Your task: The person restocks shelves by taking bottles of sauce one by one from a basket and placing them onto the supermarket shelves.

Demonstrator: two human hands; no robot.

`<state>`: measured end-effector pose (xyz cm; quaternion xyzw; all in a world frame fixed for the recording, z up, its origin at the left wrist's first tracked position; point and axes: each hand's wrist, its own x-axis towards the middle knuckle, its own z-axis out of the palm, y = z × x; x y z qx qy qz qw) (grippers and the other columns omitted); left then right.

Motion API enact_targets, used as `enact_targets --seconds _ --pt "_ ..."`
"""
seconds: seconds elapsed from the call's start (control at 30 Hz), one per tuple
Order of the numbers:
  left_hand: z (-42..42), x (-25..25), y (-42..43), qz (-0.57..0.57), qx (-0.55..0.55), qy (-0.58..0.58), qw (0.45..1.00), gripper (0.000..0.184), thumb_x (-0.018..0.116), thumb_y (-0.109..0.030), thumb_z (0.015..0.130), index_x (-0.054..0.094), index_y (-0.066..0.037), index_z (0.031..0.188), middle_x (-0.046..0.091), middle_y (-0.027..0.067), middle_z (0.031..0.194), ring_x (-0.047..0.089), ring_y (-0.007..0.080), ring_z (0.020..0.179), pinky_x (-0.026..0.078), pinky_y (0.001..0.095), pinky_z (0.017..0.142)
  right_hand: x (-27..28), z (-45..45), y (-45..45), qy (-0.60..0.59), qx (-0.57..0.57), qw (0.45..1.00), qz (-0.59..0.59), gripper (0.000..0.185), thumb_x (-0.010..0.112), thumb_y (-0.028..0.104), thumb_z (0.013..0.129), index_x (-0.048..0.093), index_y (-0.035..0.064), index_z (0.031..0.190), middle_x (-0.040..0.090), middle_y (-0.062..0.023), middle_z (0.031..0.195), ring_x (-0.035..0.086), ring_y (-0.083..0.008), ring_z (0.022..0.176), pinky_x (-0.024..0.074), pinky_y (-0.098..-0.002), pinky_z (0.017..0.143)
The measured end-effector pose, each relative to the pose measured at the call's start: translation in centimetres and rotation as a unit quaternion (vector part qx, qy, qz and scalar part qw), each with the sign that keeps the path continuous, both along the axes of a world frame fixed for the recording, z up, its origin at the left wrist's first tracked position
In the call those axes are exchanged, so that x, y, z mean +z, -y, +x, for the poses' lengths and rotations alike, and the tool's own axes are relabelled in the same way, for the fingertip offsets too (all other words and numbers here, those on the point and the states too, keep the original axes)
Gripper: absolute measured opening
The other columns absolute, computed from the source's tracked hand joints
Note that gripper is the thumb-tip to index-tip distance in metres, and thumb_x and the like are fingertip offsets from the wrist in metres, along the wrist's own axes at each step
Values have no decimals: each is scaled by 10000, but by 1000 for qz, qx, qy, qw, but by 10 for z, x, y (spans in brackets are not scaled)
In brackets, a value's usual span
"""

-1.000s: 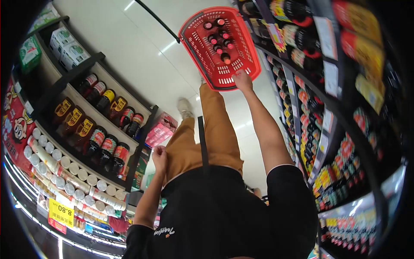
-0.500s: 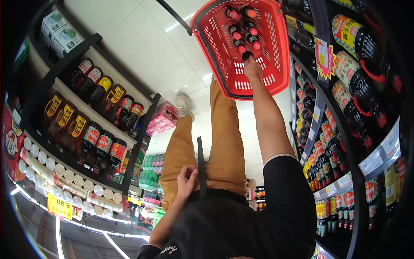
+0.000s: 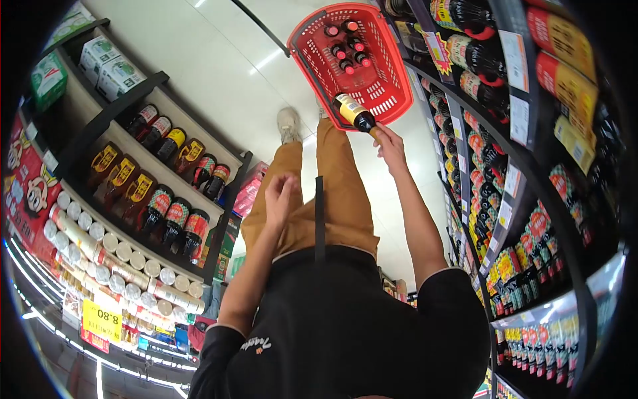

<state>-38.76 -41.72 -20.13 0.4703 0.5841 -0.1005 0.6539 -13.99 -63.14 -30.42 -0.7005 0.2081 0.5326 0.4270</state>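
Observation:
My right hand (image 3: 391,147) is closed on the neck of a dark bottle (image 3: 355,112) with a yellowish label. The bottle tilts over the near edge of the red basket (image 3: 392,66), its base toward the upper left. Several dark bottles with red caps (image 3: 347,48) stand in the basket's far part. My left hand (image 3: 280,198) is in front of the brown trousers, its fingers curled together with nothing visible in them.
A curved-looking shelf (image 3: 143,216) with dark sauce bottles and stacked jars is on the left. Shelves (image 3: 495,136) of more bottles run along the right. A black basket handle (image 3: 261,26) extends to the upper left. A pink package (image 3: 252,188) lies by the left shelf.
The bottle my right hand reached inside the basket is now lifted toward me, over the near rim. My left hand has risen from the waist. The basket appears farther left in view.

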Motion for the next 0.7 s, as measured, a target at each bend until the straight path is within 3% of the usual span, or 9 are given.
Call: enact_targets --seconds 0.1,0.2,0.27,0.3,0.37,0.5,0.57,0.63,0.7 --pt "36 21 -33 -47 24 -3 999 382 498 -370 1007 557 -40 1192 662 95 1089 663 191 940 514 285 806 95 -3 -13 7 -7 995 104 433 574 198 957 561 66 1369 606 -27 779 430 -34 572 405 -173 547" --pt "79 60 -72 -157 86 53 982 589 435 -549 980 517 -37 1259 669 78 1077 666 188 928 509 277 770 197 -5 -34 74 86 978 177 443 584 170 940 561 66 1371 628 -39 802 528 -72 623 443 -204 567" --pt "93 80 -100 -228 98 101 963 658 382 -615 967 497 -46 1276 656 117 1148 681 237 964 554 333 726 258 -4 -53 338 248 876 237 454 632 124 887 593 97 1339 650 -61 861 604 -144 721 488 -249 601" --pt "103 103 -110 -242 96 156 953 649 369 -614 973 516 -46 1250 667 104 1081 688 228 945 558 322 685 291 -4 -61 440 307 810 239 463 653 104 862 607 111 1324 658 -71 890 634 -177 767 509 -271 619" --pt "115 148 -127 -244 57 224 942 633 345 -610 984 549 -50 1199 674 79 968 692 201 883 548 294 615 362 -9 -77 511 415 729 188 480 684 77 818 630 134 1291 667 -86 947 661 -230 847 539 -313 660" --pt "100 201 -152 -151 -39 281 947 597 324 -582 1003 591 -62 1120 652 39 833 642 131 705 470 245 507 441 -45 -102 600 445 651 135 494 729 32 759 645 107 1240 668 -107 1010 665 -269 900 553 -347 720" --pt "84 209 -164 -89 -80 333 935 556 318 -540 1017 592 -64 1106 637 28 815 559 93 621 389 239 469 454 -58 -112 616 360 678 180 520 751 9 728 640 72 1232 671 -125 1047 668 -283 929 550 -327 759" --pt "77 228 -164 -69 -30 385 920 527 335 -521 1016 583 -61 1091 624 25 797 534 88 583 386 240 461 456 -71 -114 630 283 692 209 495 788 -14 697 647 12 1170 675 -158 1108 673 -299 982 534 -320 848" --pt "71 247 -158 -50 -12 438 897 507 353 -499 1013 543 -42 1121 611 27 830 524 75 597 389 225 483 442 -86 -115 583 94 738 326 446 787 36 767 578 -6 1160 644 -170 1133 651 -281 1038 523 -374 889"
